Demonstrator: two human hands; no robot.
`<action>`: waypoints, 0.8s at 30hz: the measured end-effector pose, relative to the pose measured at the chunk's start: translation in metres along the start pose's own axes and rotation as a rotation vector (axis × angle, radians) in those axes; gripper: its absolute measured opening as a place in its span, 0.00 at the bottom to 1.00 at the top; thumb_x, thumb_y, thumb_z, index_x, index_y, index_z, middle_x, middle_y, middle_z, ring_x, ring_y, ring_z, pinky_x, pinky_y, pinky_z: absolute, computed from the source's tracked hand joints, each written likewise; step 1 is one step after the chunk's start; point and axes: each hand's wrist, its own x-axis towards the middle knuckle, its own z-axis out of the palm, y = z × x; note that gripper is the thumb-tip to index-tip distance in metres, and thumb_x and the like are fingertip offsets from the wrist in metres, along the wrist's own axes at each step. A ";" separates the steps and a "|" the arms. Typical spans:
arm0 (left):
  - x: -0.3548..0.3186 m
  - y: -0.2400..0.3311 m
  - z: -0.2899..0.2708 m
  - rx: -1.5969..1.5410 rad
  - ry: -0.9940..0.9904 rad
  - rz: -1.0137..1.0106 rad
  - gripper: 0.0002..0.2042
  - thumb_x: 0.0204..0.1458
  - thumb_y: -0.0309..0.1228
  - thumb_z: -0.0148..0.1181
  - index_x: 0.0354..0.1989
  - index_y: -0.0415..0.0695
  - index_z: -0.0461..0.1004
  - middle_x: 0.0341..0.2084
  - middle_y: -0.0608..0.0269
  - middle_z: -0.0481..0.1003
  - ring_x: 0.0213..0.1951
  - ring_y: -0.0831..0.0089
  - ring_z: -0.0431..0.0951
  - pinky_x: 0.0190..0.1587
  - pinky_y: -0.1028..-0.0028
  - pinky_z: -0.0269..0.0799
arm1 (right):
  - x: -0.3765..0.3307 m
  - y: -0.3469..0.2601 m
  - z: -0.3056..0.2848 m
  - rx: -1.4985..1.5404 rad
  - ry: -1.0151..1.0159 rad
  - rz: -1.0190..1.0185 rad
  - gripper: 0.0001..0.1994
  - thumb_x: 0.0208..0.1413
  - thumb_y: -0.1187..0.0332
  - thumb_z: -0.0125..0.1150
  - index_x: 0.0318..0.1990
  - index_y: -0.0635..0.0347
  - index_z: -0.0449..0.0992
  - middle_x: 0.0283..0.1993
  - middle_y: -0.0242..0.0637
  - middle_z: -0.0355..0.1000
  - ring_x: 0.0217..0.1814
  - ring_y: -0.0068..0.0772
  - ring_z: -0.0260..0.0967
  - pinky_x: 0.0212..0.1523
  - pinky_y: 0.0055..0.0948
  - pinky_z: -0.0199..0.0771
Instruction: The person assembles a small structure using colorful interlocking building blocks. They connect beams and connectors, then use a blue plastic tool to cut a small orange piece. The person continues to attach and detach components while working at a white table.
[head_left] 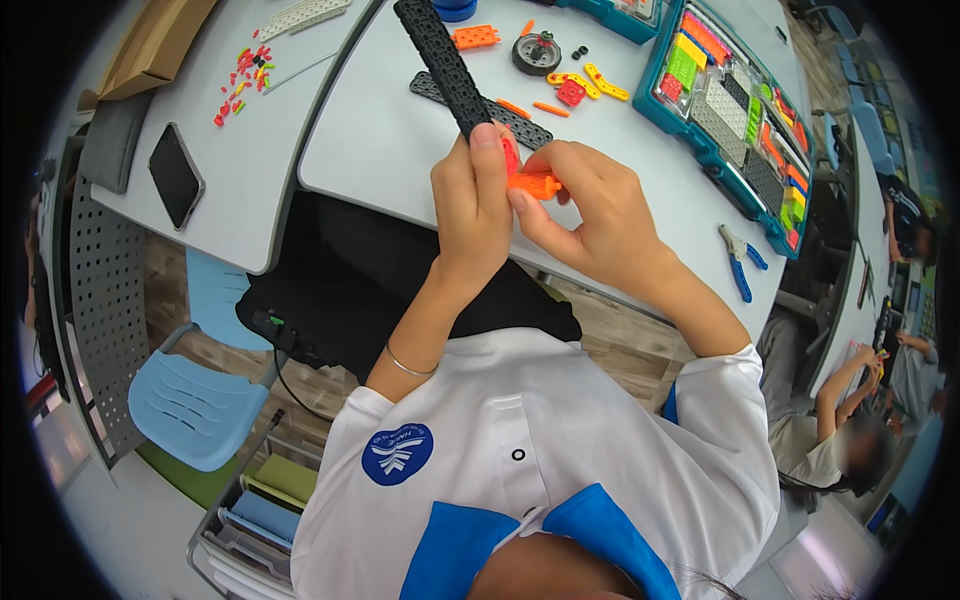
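Note:
My left hand (472, 195) grips the lower end of a long black perforated building beam (440, 65), which points up and away to the left. A red piece (511, 155) shows at that end, partly covered by my fingers. My right hand (600, 205) pinches an orange building piece (535, 186) against the red one, between thumb and fingers. Both hands are close together above the table's near edge. Just beyond them lies another black perforated beam (480, 108), flat on the table, with thin orange pieces (551, 109) beside it.
Farther off are a black wheel (537, 53), yellow pieces (605, 83) and an orange block (475, 37). A teal parts case (680, 115) stands at the right, with blue-handled pliers (740, 262) near it. A phone (177, 176) lies left. Other people sit at the far right.

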 end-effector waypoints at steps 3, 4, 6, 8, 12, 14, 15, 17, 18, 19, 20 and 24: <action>0.003 0.001 -0.005 0.053 -0.089 0.046 0.22 0.70 0.38 0.36 0.27 0.37 0.67 0.17 0.64 0.64 0.21 0.78 0.61 0.25 0.73 0.60 | 0.002 -0.005 -0.012 0.002 -0.176 0.101 0.13 0.55 0.62 0.64 0.33 0.64 0.72 0.21 0.42 0.71 0.22 0.43 0.71 0.24 0.35 0.68; 0.003 0.001 -0.006 0.042 -0.107 0.054 0.22 0.70 0.38 0.36 0.27 0.36 0.67 0.16 0.65 0.64 0.21 0.78 0.61 0.25 0.73 0.60 | 0.003 -0.006 -0.014 -0.005 -0.223 0.109 0.13 0.56 0.62 0.63 0.32 0.64 0.71 0.20 0.43 0.70 0.21 0.44 0.70 0.23 0.36 0.68; 0.004 0.000 -0.009 0.021 -0.139 0.069 0.22 0.70 0.38 0.36 0.28 0.36 0.68 0.16 0.65 0.64 0.20 0.77 0.61 0.24 0.73 0.59 | 0.003 -0.006 -0.016 0.016 -0.286 0.126 0.13 0.58 0.61 0.60 0.33 0.64 0.72 0.19 0.44 0.69 0.19 0.44 0.69 0.22 0.36 0.67; 0.005 -0.003 -0.011 0.018 -0.153 0.083 0.23 0.70 0.39 0.34 0.28 0.37 0.68 0.16 0.66 0.64 0.19 0.78 0.60 0.23 0.74 0.58 | 0.002 -0.006 -0.016 0.077 -0.319 0.142 0.13 0.61 0.61 0.57 0.34 0.65 0.72 0.18 0.43 0.68 0.18 0.42 0.67 0.22 0.35 0.66; 0.005 0.003 -0.025 -0.118 -0.204 -0.125 0.23 0.70 0.43 0.29 0.27 0.43 0.65 0.15 0.69 0.63 0.17 0.82 0.58 0.22 0.78 0.53 | 0.003 -0.001 -0.026 0.389 -0.138 0.307 0.09 0.63 0.66 0.55 0.37 0.65 0.74 0.19 0.40 0.68 0.18 0.35 0.65 0.22 0.31 0.65; 0.006 -0.002 -0.021 -0.110 -0.093 -0.188 0.24 0.70 0.45 0.29 0.27 0.44 0.63 0.14 0.70 0.61 0.15 0.84 0.55 0.18 0.79 0.47 | 0.007 -0.001 -0.032 0.233 -0.093 0.172 0.07 0.64 0.69 0.54 0.39 0.65 0.74 0.20 0.38 0.68 0.19 0.32 0.65 0.23 0.29 0.64; 0.008 -0.003 -0.017 -0.116 -0.055 -0.252 0.24 0.70 0.46 0.29 0.27 0.44 0.63 0.14 0.70 0.61 0.15 0.84 0.55 0.18 0.79 0.47 | 0.009 -0.005 -0.029 0.297 -0.065 0.171 0.06 0.64 0.71 0.56 0.38 0.65 0.74 0.22 0.39 0.71 0.21 0.32 0.67 0.24 0.29 0.65; 0.017 -0.006 -0.009 -0.190 -0.039 -0.318 0.24 0.70 0.49 0.31 0.29 0.43 0.64 0.14 0.69 0.61 0.14 0.84 0.54 0.17 0.80 0.46 | 0.013 0.011 -0.021 0.135 -0.033 0.260 0.07 0.64 0.69 0.57 0.38 0.65 0.73 0.23 0.40 0.72 0.21 0.33 0.68 0.24 0.30 0.65; 0.017 -0.004 -0.009 -0.212 -0.036 -0.313 0.24 0.70 0.49 0.31 0.30 0.43 0.64 0.15 0.69 0.61 0.14 0.84 0.53 0.17 0.80 0.46 | 0.015 0.025 -0.015 0.052 -0.018 0.302 0.08 0.64 0.68 0.57 0.38 0.65 0.73 0.24 0.41 0.72 0.21 0.34 0.68 0.24 0.30 0.65; 0.021 0.000 -0.006 -0.241 -0.035 -0.301 0.24 0.70 0.49 0.31 0.30 0.43 0.64 0.15 0.68 0.61 0.14 0.85 0.53 0.17 0.81 0.47 | 0.013 0.044 -0.009 0.076 0.024 0.264 0.10 0.63 0.66 0.59 0.37 0.64 0.72 0.26 0.43 0.74 0.22 0.38 0.69 0.26 0.32 0.67; 0.021 0.003 -0.005 -0.267 -0.026 -0.298 0.24 0.70 0.49 0.31 0.30 0.43 0.64 0.15 0.68 0.62 0.14 0.85 0.53 0.17 0.81 0.47 | 0.014 0.052 -0.010 -0.040 0.041 0.246 0.10 0.62 0.65 0.60 0.37 0.64 0.72 0.26 0.43 0.74 0.23 0.38 0.70 0.26 0.33 0.68; 0.025 0.001 -0.016 -0.420 -0.140 -0.376 0.24 0.69 0.51 0.31 0.32 0.44 0.63 0.19 0.65 0.64 0.16 0.85 0.51 0.18 0.82 0.47 | 0.015 0.073 -0.019 -0.412 0.078 0.121 0.09 0.58 0.65 0.64 0.36 0.61 0.73 0.27 0.39 0.73 0.28 0.39 0.71 0.29 0.35 0.70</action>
